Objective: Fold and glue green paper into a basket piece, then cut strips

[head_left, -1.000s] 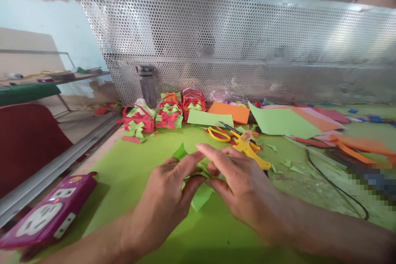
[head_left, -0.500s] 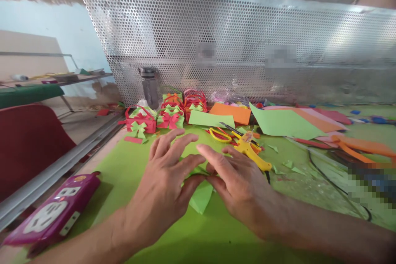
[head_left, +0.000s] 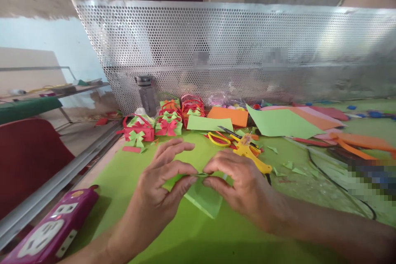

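A folded piece of light green paper [head_left: 206,200] is held up over the green tabletop, close to the middle of the view. My left hand [head_left: 165,181] pinches its upper edge between thumb and index finger, the other fingers stretched out. From the other side, my right hand [head_left: 239,187] pinches the same edge, its fingertips almost touching those of the left. Part of the paper is hidden behind the fingers. Just beyond my right hand lie a yellow glue gun [head_left: 252,154] and yellow-handled scissors [head_left: 219,139].
Small red and green paper baskets with bows [head_left: 168,126] stand at the back left by a grey bottle [head_left: 147,97]. Coloured sheets [head_left: 284,121] lie at the back right, near green scraps [head_left: 289,166]. A purple power strip [head_left: 54,225] sits at the left edge. Behind rises a perforated metal panel [head_left: 179,33].
My fingertips have come together into a pinch on the paper's edge, and more of the paper shows below them. My right index finger has drawn down from its raised position.
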Tool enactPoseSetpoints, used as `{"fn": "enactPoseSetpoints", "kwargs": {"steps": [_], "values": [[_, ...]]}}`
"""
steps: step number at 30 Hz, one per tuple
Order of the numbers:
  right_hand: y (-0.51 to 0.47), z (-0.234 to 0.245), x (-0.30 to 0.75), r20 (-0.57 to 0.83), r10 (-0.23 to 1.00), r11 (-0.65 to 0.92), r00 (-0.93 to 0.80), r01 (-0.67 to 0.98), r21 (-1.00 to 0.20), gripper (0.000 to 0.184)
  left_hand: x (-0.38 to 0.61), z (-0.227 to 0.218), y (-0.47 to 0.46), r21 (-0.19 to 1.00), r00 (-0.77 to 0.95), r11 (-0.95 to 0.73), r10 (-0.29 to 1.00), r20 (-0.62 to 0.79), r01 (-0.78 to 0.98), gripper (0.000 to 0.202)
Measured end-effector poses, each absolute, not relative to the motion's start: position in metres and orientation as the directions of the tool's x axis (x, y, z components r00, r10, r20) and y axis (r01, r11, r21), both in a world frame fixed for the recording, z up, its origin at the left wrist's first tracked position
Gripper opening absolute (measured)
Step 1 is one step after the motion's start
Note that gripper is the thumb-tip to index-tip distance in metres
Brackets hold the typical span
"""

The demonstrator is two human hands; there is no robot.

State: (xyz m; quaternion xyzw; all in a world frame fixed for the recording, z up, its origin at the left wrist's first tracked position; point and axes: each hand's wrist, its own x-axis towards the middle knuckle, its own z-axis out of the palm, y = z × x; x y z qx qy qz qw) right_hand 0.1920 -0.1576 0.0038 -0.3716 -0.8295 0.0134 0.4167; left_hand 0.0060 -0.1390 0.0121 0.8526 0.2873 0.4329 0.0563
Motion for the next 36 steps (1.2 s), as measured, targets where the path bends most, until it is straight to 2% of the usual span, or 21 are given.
{"fn": "enactPoseSetpoints", "kwargs": {"steps": [5, 13, 22, 28, 33, 36], "values": [[-0.1589, 0.0023, 0.193, 0.706, 0.613, 0.733, -0.354, 0.588, -0.342, 0.014, 0.0087, 0.0087, -0.1387, 0.373, 0.442, -0.827, 0.545, 0.712, 0.421, 0.013], [-0.1596, 0.0028, 0.1932, 0.751, 0.545, 0.774, -0.372, 0.569, -0.279, 0.016, 0.0094, 0.0098, -0.1419, 0.437, 0.431, -0.814, 0.576, 0.694, 0.383, 0.012], [-0.165, 0.0026, 0.1932, 0.708, 0.57, 0.743, -0.417, 0.631, -0.226, 0.018, 0.0118, 0.0056, -0.1408, 0.493, 0.44, -0.794, 0.607, 0.661, 0.355, 0.014], [-0.1654, 0.0038, 0.1912, 0.684, 0.599, 0.723, -0.417, 0.648, -0.238, 0.016, 0.0115, 0.0051, -0.1415, 0.514, 0.435, -0.776, 0.631, 0.642, 0.367, 0.014], [-0.1661, 0.0047, 0.1925, 0.695, 0.593, 0.712, -0.407, 0.668, -0.216, 0.018, 0.0107, 0.0053, -0.1398, 0.484, 0.407, -0.793, 0.607, 0.682, 0.37, 0.017], [-0.1662, 0.004, 0.194, 0.7, 0.581, 0.711, -0.416, 0.677, -0.189, 0.019, 0.0092, 0.0093, -0.1412, 0.402, 0.387, -0.82, 0.553, 0.738, 0.407, 0.015]]}}
